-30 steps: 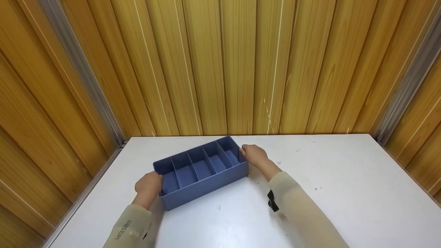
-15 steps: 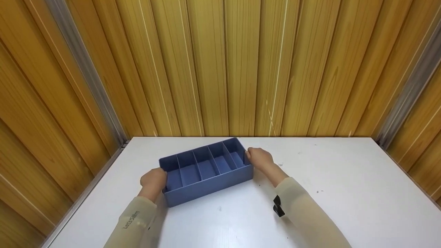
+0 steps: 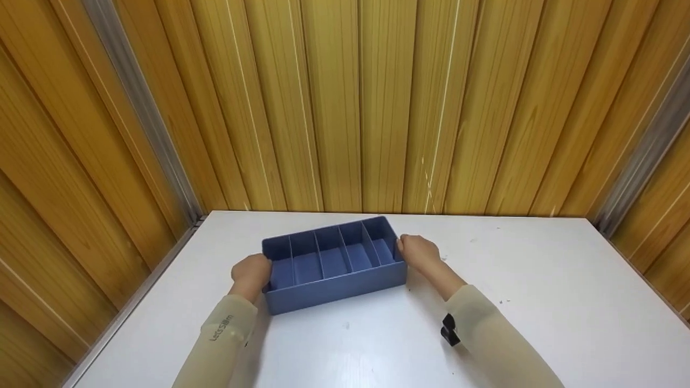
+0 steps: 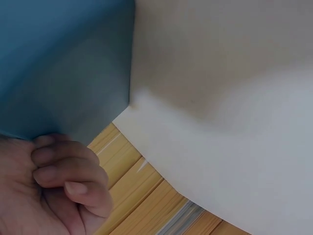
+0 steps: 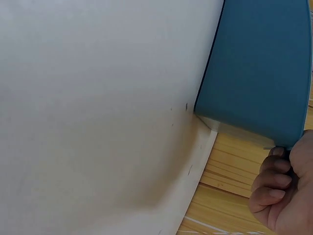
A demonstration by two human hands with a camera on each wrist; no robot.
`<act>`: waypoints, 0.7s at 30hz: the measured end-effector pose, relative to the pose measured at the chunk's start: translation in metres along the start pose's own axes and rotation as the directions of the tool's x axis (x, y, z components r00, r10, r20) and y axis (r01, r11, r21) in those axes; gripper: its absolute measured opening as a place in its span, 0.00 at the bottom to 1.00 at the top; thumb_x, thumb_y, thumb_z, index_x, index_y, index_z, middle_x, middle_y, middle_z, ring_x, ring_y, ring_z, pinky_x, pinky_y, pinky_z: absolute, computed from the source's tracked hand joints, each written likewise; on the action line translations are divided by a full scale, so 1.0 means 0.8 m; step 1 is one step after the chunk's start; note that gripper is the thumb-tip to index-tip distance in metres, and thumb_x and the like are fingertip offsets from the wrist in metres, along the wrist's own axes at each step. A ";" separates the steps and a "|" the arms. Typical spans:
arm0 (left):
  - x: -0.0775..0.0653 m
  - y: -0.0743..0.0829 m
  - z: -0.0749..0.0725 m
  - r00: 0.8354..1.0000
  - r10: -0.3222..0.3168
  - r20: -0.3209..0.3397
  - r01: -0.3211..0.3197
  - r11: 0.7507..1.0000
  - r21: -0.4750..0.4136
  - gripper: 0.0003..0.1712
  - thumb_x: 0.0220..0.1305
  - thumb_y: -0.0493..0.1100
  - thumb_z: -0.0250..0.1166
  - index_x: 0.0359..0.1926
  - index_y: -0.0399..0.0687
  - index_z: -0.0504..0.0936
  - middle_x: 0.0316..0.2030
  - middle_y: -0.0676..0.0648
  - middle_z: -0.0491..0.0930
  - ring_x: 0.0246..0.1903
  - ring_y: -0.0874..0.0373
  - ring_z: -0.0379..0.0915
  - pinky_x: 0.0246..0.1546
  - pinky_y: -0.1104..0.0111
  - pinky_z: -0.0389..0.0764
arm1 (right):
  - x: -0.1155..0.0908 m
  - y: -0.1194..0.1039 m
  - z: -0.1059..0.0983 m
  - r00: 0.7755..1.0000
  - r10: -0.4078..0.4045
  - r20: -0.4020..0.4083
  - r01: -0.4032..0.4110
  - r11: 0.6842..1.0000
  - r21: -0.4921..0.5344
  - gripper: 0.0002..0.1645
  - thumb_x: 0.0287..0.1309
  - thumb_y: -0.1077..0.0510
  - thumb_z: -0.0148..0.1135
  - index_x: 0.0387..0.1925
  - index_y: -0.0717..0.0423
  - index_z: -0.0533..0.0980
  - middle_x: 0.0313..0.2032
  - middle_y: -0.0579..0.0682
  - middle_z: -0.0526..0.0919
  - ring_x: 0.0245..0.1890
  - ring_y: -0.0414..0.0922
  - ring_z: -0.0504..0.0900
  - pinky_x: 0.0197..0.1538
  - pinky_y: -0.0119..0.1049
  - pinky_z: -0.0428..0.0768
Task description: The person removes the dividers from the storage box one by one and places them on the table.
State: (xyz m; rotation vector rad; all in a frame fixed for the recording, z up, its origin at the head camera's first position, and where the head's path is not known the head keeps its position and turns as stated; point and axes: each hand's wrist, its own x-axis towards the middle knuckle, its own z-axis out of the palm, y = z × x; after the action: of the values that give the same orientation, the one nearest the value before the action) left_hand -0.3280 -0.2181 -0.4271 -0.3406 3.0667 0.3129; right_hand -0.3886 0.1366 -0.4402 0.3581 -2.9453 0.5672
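Observation:
A blue divided storage bin (image 3: 337, 291) lies at a slant near the back of the white table, its right end farther back than its left. Thin upright dividers split it into several compartments, with nothing visible in them. My left hand (image 3: 252, 275) grips the rim of the bin's left end; in the left wrist view its fingers (image 4: 73, 164) are curled by the end wall. At the opposite end, my right hand (image 3: 420, 252) holds the rim, and the right wrist view has those fingers (image 5: 271, 181) curled under the bin's top corner. The thumbs are mostly hidden.
The white table (image 3: 539, 302) reaches to a wood-patterned panel wall (image 3: 377, 108) behind it. Similar panels stand at both sides, with grey metal posts (image 3: 145, 108) in the corners. A black clip-like piece (image 3: 449, 330) hangs at the right sleeve.
Both hands have turned the bin slightly clockwise and shifted it to the right in the view. Its left end has moved farther back. The grip at both ends stays the same.

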 end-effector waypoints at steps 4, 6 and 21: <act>0.002 0.007 0.001 1.000 0.016 -0.026 -0.016 1.000 -0.008 0.23 0.79 0.44 0.48 0.42 0.29 0.84 0.41 0.32 0.88 0.36 0.46 0.85 0.39 0.51 0.87 | -0.006 0.005 -0.005 1.000 0.010 0.001 -0.010 1.000 -0.007 0.22 0.76 0.56 0.44 0.30 0.64 0.76 0.37 0.67 0.87 0.39 0.64 0.86 0.43 0.59 0.83; 0.004 0.011 0.002 0.999 0.019 -0.030 -0.020 1.000 -0.009 0.23 0.79 0.44 0.48 0.42 0.30 0.84 0.41 0.33 0.88 0.35 0.47 0.85 0.39 0.51 0.87 | -0.008 0.007 -0.007 1.000 0.017 0.005 -0.017 1.000 -0.014 0.22 0.77 0.56 0.44 0.32 0.65 0.77 0.39 0.68 0.87 0.40 0.64 0.86 0.43 0.59 0.83; 0.020 0.051 0.014 0.999 0.034 -0.023 -0.034 0.999 0.017 0.15 0.76 0.39 0.53 0.44 0.35 0.85 0.43 0.37 0.87 0.42 0.45 0.87 0.42 0.50 0.87 | -0.029 0.033 -0.022 0.997 0.069 0.042 -0.069 0.997 0.014 0.23 0.77 0.56 0.41 0.28 0.63 0.75 0.34 0.64 0.86 0.30 0.54 0.79 0.39 0.55 0.83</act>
State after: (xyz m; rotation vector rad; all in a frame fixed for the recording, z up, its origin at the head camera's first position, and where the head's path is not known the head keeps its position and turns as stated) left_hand -0.3524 -0.1799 -0.4312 -0.2937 3.0991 0.2866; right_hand -0.3719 0.1722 -0.4367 0.2738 -3.0045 0.5987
